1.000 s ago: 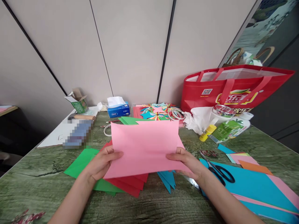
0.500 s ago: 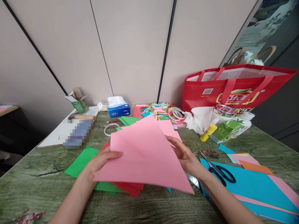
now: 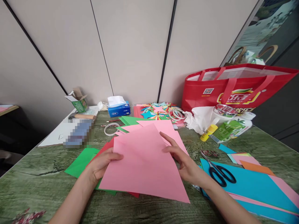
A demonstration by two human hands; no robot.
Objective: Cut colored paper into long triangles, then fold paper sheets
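A pink sheet of paper [image 3: 142, 161] is held up over the table, its near edge tilted toward me. My left hand [image 3: 104, 163] pinches the sheet's left edge, thumb on the upper face and fingers hidden underneath. At the right edge is my right hand [image 3: 184, 160], its fingers apart and fingertips touching the paper; its thumb is not clearly visible. Behind and below the held sheet lie more pink sheets [image 3: 171, 126], a red sheet [image 3: 106, 147] and green sheets [image 3: 81, 161], partly covered.
Black-handled scissors [image 3: 220, 172] rest on blue paper [image 3: 254, 183] at right. A yellow glue stick [image 3: 208, 133], a red bag [image 3: 205, 96] and crumpled tissue [image 3: 198, 119] stand behind. Tape rolls [image 3: 176, 114], folded paper stars [image 3: 158, 109], a tissue box [image 3: 118, 109] and a ring of tape [image 3: 112, 125] sit farther back.
The pink sheet has come down and toward me, uncovering more pink sheets behind it. My right hand's fingers have moved from behind the right edge onto it and spread.
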